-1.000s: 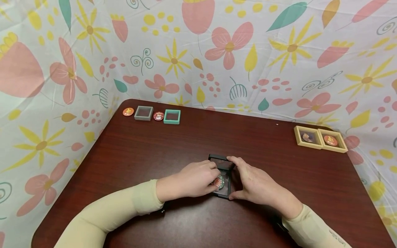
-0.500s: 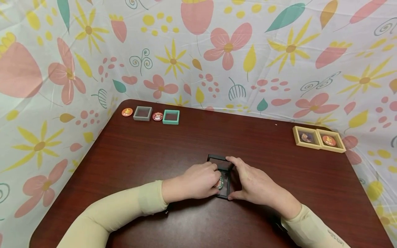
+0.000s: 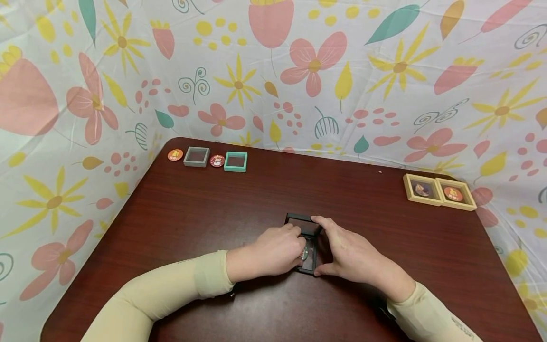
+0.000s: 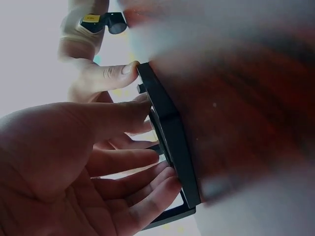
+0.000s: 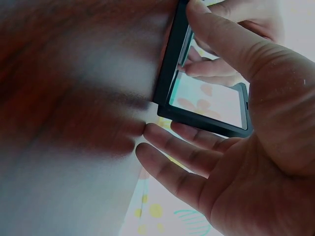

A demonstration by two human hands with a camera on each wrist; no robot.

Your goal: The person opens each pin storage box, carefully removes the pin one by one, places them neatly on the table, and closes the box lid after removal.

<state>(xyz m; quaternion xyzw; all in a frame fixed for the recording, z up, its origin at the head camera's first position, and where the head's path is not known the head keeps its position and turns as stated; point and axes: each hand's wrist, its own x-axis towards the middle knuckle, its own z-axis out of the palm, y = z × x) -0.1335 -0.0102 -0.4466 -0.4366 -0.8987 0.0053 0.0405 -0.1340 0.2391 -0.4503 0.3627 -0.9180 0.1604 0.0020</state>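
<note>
Below the middle of the head view, a small black hinged display case (image 3: 315, 256) lies on the table with its clear-windowed lid (image 3: 299, 216) raised at the back. Inside it is a round green-rimmed badge (image 3: 305, 253), mostly covered by my left hand (image 3: 278, 249), whose thumb and fingers pinch it. The left wrist view has the thumb and fingertips inside the black frame (image 4: 170, 120). My right hand (image 3: 352, 254) holds the case from the right, thumb at the near corner and index finger at the lid. Its other fingers spread below the lid in the right wrist view.
At the far left are an orange badge (image 3: 175, 155), a grey case (image 3: 196, 163), a red badge (image 3: 217, 161) and a teal case (image 3: 236, 168). Two cream cases (image 3: 457, 206) holding badges sit at the far right. A flowered cloth (image 3: 273, 95) hangs behind the table.
My left hand has shifted slightly right over the case with the badge, covering more of it. The right hand keeps its hold on the case and lid.
</note>
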